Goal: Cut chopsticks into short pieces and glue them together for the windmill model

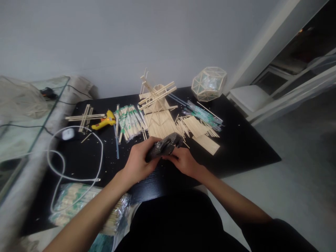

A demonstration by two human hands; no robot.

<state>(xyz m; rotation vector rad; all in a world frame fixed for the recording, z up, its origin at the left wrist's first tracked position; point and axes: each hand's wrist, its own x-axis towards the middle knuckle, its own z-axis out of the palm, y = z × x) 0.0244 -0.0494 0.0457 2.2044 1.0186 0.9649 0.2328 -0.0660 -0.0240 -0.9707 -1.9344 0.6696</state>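
Observation:
My left hand (141, 159) is closed around a dark, worn pliers-like tool (165, 145), held above the front of the table. Its head points to the right, and blur hides its exact kind. My right hand (185, 161) is closed in a pinch right beside the tool's head; whatever lies between those fingers is too small or hidden to make out. Just beyond both hands lies a flat panel of pale wooden sticks (161, 124), with a framework of chopsticks (157, 96) rising behind it.
A yellow glue gun (105, 120) rests left of wrapped chopsticks (128, 120). A white cable (101, 150) loops across the black table (236, 150). On the right lie cut sticks, thin wooden panels (207, 144) and a plastic packet (204, 113). A faceted stick-frame ball (210, 84) sits behind.

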